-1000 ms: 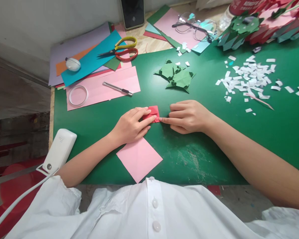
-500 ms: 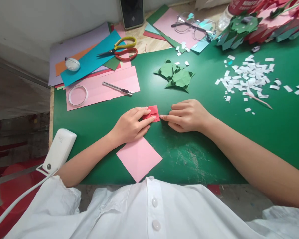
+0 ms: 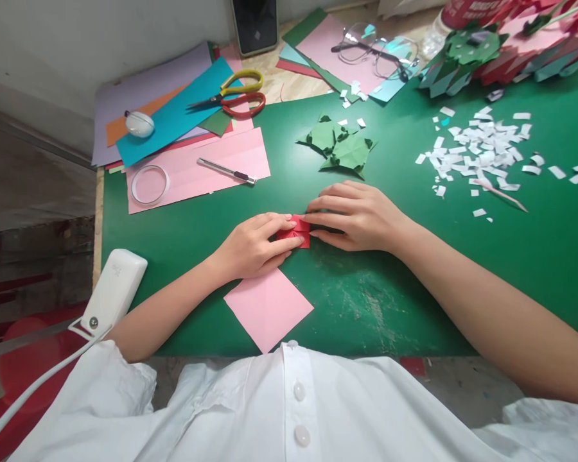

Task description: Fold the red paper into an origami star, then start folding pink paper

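Observation:
A small red folded paper [image 3: 300, 226] lies flat on the green tabletop, creased across its middle. My left hand [image 3: 257, 242] holds it down, its fingers spread across the left part and covering it. From the other side my right hand [image 3: 354, 217] meets the paper's right edge, its thumb and a fingertip closed on the flap there. Just below my left hand rests a pink paper square [image 3: 270, 309] with a faint crease, turned like a diamond. Two green folded paper pieces [image 3: 340, 146] lie beyond my hands.
Coloured sheets hold scissors [image 3: 236, 95], a tape ring [image 3: 150, 185], a utility knife [image 3: 226, 171] and a white mouse-shaped object [image 3: 139, 124]. White paper scraps [image 3: 486, 151] spread at right. Glasses [image 3: 376, 52], a phone [image 3: 255, 25] and paper models [image 3: 467, 58] stand behind; a power bank [image 3: 118, 285] sits left.
My right hand has gone from a pointing finger beside the red paper to fingers and thumb at its right edge. The paper and my left hand have shifted slightly toward me.

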`<state>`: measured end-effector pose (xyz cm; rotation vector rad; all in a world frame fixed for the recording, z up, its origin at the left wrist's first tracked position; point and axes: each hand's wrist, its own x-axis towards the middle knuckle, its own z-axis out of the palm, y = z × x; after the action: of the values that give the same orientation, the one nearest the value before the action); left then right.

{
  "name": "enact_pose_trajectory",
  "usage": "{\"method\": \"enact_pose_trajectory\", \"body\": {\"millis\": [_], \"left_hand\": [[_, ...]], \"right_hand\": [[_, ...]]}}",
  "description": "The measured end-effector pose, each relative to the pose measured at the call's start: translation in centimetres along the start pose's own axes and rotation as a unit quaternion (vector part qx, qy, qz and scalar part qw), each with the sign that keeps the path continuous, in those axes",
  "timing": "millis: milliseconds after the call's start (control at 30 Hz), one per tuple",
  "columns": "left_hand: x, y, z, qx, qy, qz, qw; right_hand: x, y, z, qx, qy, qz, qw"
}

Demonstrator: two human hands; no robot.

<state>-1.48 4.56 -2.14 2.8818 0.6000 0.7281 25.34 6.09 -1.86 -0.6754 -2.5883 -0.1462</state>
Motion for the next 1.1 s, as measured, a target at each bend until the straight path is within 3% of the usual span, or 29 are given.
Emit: {"method": "enact_pose_trajectory", "body": {"millis": [300, 467, 800, 900, 1100], "left_hand": [[0.1, 0.1, -0.2, -0.018, 0.009, 0.016, 1.0], [0.1, 0.0, -0.1, -0.019, 0.012, 0.02, 1.0], [0.3, 0.3, 0.0, -0.015, 0.021, 0.006, 1.0], [0.3, 0.4, 0.1, -0.017, 0.019, 0.002, 1.0], [0.5, 0.5, 0.0, 0.004, 0.024, 0.002, 1.0]], "right_hand": [[0.0, -0.2, -0.5, -0.057, -0.018, -0.078, 0.995], [0.0, -0.3, -0.5, -0.036, -0.059, -0.069, 0.995], [-0.1, -0.4, -0.3, -0.068, -0.02, -0.081, 0.994], [0.2, -0.7, -0.1, -0.041, 0.006, -0.057, 0.998], [0.7, -1.6, 0.5, 0.058, 0.018, 0.063, 0.996]]}}
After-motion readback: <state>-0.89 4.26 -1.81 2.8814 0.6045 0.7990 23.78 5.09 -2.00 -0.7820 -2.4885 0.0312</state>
